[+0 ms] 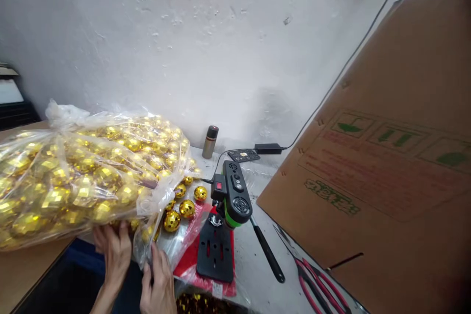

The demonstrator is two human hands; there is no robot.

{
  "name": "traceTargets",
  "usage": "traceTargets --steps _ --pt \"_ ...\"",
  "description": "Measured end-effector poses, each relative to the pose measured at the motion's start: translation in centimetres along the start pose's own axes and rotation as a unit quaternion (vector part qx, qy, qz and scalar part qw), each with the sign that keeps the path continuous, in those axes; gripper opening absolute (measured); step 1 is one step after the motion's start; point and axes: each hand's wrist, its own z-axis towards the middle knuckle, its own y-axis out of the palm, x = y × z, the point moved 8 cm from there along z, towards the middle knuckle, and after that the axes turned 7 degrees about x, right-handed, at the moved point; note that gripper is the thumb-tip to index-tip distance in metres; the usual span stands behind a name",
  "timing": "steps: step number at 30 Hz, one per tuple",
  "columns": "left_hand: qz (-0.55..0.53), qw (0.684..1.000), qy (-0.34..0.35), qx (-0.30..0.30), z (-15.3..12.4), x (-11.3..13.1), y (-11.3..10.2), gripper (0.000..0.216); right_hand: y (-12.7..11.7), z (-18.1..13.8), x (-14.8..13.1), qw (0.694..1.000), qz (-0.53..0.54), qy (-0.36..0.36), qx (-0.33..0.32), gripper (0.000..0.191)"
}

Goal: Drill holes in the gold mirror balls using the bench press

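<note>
A large clear plastic bag (110,157) full of shiny gold mirrored balls lies at the left, its film gathered near the right end. Under its lower edge is my left hand (115,250), fingers curled up against the film, with the fingertips partly covered. My right hand (159,277) pinches the loose plastic at the bag's mouth between thumb and fingers. Several loose gold balls (187,208) rest beside the mouth on clear plastic. Next to them stands a black device with a red switch (238,194) on a slotted black base (216,250).
Red plastic packaging (187,261) lies under the base. Red-handled scissors (320,284) and a black-handled tool (270,255) are on the table's right side. A large cardboard box (386,157) leans in at right. A small canister (210,142) and a corded black adapter (268,148) sit by the wall.
</note>
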Motion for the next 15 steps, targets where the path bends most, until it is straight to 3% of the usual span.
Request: traceTargets --steps 3,5,6,8,10,13,15 --pt "-0.050 0.991 -0.003 0.126 -3.1 0.1 -3.9 0.050 -1.4 0.7 -0.3 1.000 0.000 -0.026 0.006 0.050" --pt "-0.100 0.983 0.072 0.137 -5.4 2.2 -4.9 0.037 -2.4 1.1 -0.6 0.999 -0.004 -0.046 0.008 0.049" --pt "-0.126 0.979 0.126 0.103 -6.5 3.9 -4.5 0.029 -2.9 1.1 -0.7 0.999 -0.007 -0.051 0.016 0.048" --pt "-0.156 0.958 0.237 -0.031 -8.4 8.0 -2.1 0.015 -4.1 0.8 -0.6 0.998 -0.014 -0.053 0.042 0.049" --pt "-0.131 0.929 0.307 -0.158 -9.6 11.8 1.4 0.025 -5.4 0.2 -0.2 0.997 -0.019 -0.044 0.068 0.049" --pt "0.014 0.916 0.305 -0.260 -8.5 15.1 7.1 0.039 -7.5 -0.5 0.2 0.995 -0.004 -0.047 0.086 0.039" --pt "0.152 0.893 0.269 -0.327 -7.2 15.5 10.7 0.042 -9.3 -0.5 0.2 0.993 0.008 -0.060 0.100 0.036"
